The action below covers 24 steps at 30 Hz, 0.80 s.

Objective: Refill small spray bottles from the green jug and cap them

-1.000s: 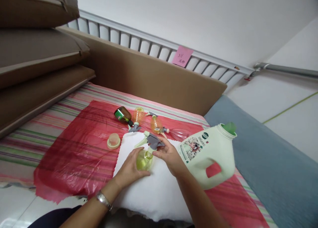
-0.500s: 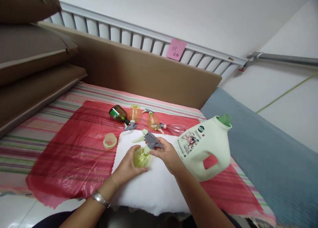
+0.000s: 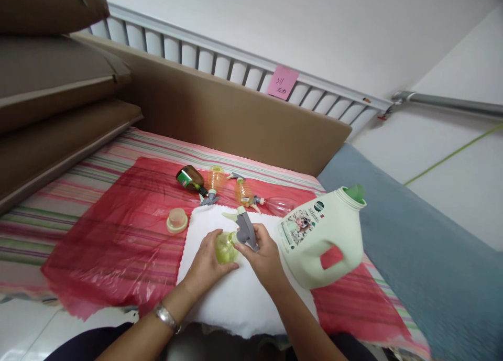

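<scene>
My left hand (image 3: 206, 264) is wrapped round a small yellow-green spray bottle (image 3: 225, 247) that rests on a white cloth (image 3: 236, 293). My right hand (image 3: 262, 253) grips the bottle's grey trigger head (image 3: 245, 231), fingers closed on it. A large pale green detergent jug (image 3: 324, 238) with a green spout leans just to the right of my right hand. A round pale cap (image 3: 177, 220) lies on the red plastic sheet (image 3: 106, 235) to the left.
Behind the cloth lie a brown bottle (image 3: 188, 177), two orange spray bottles (image 3: 242, 190) and a clear one (image 3: 280, 205). Cardboard panels (image 3: 236, 120) stand at the back and left. A blue-grey surface (image 3: 412, 266) runs along the right.
My right hand has turned the grey trigger head, so its nozzle now points away instead of left. The left hand keeps hold of the bottle's body.
</scene>
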Each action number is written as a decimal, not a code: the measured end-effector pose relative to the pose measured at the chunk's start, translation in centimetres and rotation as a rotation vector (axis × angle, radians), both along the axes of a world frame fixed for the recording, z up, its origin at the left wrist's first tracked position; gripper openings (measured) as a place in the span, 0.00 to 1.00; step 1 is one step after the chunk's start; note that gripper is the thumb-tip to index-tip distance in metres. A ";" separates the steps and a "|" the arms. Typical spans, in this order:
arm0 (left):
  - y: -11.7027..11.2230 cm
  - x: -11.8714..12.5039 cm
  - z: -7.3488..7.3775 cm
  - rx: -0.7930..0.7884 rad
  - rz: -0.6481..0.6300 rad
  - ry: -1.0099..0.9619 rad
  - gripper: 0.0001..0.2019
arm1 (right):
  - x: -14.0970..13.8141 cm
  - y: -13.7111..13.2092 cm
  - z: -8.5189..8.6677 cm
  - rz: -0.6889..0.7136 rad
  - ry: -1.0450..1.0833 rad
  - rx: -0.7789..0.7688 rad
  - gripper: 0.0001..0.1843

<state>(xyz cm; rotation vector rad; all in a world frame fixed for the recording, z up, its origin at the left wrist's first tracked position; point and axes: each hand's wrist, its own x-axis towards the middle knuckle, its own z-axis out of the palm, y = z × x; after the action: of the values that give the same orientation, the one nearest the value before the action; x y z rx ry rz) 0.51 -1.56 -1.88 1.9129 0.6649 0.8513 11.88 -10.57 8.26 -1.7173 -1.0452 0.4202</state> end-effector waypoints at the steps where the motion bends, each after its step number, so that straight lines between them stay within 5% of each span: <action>1: 0.0 0.0 -0.1 0.004 0.000 0.000 0.39 | 0.0 0.1 0.0 0.008 0.004 -0.012 0.13; 9: 0.1 0.2 -0.3 0.007 0.007 0.018 0.38 | 0.6 0.6 1.3 0.112 -0.012 -0.120 0.11; 24: 0.0 0.2 0.2 -0.054 -0.013 0.005 0.39 | 0.7 1.6 0.3 0.071 -0.074 -0.187 0.13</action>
<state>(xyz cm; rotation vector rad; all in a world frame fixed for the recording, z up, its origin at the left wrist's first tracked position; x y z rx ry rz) 0.68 -1.59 -1.67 1.8695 0.6713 0.8124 12.53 -8.93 8.60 -1.8773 -1.1524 0.5170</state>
